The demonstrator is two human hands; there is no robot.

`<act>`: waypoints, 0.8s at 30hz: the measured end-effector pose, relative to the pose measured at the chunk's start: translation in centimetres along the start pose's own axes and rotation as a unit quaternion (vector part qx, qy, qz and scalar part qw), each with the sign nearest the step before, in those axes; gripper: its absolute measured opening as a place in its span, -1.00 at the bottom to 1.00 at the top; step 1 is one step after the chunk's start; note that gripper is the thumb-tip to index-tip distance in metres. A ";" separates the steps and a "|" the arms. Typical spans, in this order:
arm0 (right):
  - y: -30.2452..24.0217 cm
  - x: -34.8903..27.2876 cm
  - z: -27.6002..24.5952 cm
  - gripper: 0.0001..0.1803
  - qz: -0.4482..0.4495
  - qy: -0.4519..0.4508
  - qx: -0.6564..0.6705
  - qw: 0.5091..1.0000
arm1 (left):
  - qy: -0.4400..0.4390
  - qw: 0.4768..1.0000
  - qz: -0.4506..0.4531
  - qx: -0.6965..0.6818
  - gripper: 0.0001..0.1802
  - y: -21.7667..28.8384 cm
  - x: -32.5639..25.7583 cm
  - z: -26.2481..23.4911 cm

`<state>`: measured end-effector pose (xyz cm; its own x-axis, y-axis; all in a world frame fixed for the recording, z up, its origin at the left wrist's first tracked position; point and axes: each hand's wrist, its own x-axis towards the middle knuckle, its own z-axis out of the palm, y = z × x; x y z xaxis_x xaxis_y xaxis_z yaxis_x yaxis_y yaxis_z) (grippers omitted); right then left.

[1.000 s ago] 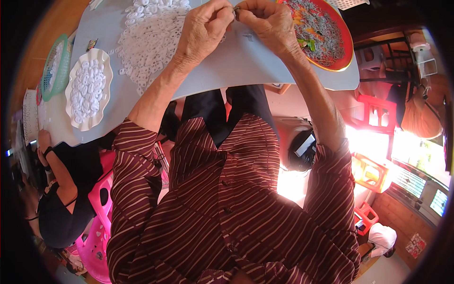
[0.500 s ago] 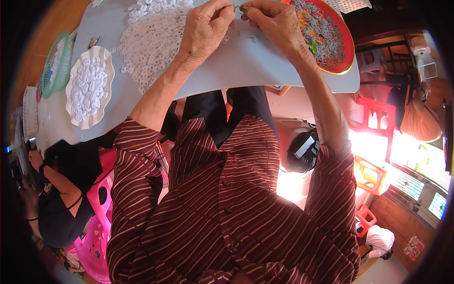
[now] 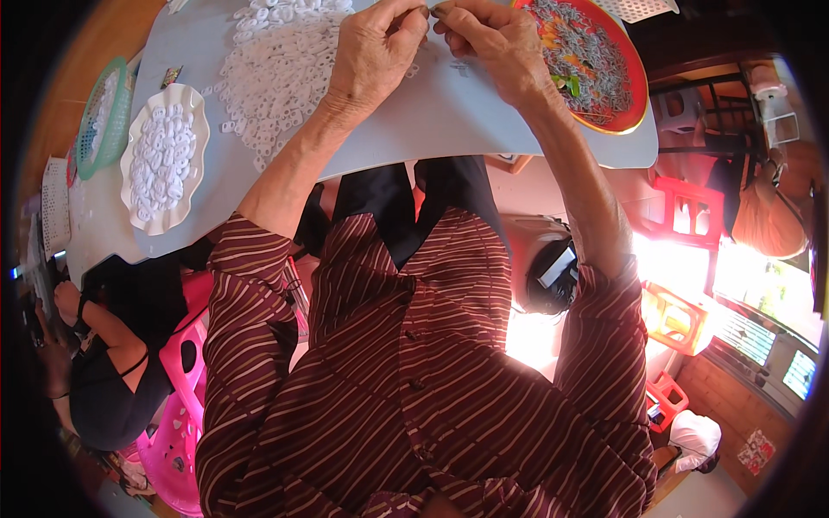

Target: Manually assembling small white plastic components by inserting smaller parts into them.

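Above the table's near half, my left hand [image 3: 377, 53] is closed in a pinch, thumb against bent fingers. Close beside it, almost fingertip to fingertip, my right hand [image 3: 503, 50] pinches too. Whatever they hold between them is too small to make out. A spread pile of small white oval plastic pieces [image 3: 275, 82] lies on the grey table [image 3: 363, 154] to the left of my left hand. Right of my right hand stands a round red tray [image 3: 637, 73] with many thin grey pieces [image 3: 596, 53] over a coloured pattern.
At the table's left are a scalloped white dish [image 3: 157, 228] of white pieces and a green basket [image 3: 123, 95]. A person in black [image 3: 112, 371] sits near a pink chair [image 3: 173, 457]. Red stools [image 3: 691, 211] stand at the right. A white perforated basket [image 3: 639, 9] is at the back.
My right hand has shifted slightly left, bringing its fingertips closer to my left hand's. My left hand stays about where it was. The person at the left has moved an arm slightly.
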<state>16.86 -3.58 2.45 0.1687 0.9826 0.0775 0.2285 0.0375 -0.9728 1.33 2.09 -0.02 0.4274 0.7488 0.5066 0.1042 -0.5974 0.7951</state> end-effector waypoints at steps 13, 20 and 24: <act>-1.2 -0.5 0.5 -0.81 -0.020 0.005 0.053 0.998 | -0.047 0.999 0.003 -0.016 -0.85 0.7 -0.1 -0.4; 0.4 -0.7 1.2 -0.85 0.000 0.002 0.162 0.987 | -0.014 0.999 -0.026 -0.042 -0.85 0.7 0.1 -0.6; -0.6 0.0 0.3 -0.82 0.042 0.027 0.071 0.996 | -0.015 0.998 -0.039 0.038 -0.89 0.8 0.3 -0.7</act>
<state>16.41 -3.52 2.97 0.2337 0.9723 0.0023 0.0746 -0.0156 -0.9971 0.93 1.98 1.02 0.4419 0.7854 0.4334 0.2053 -0.5588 0.8035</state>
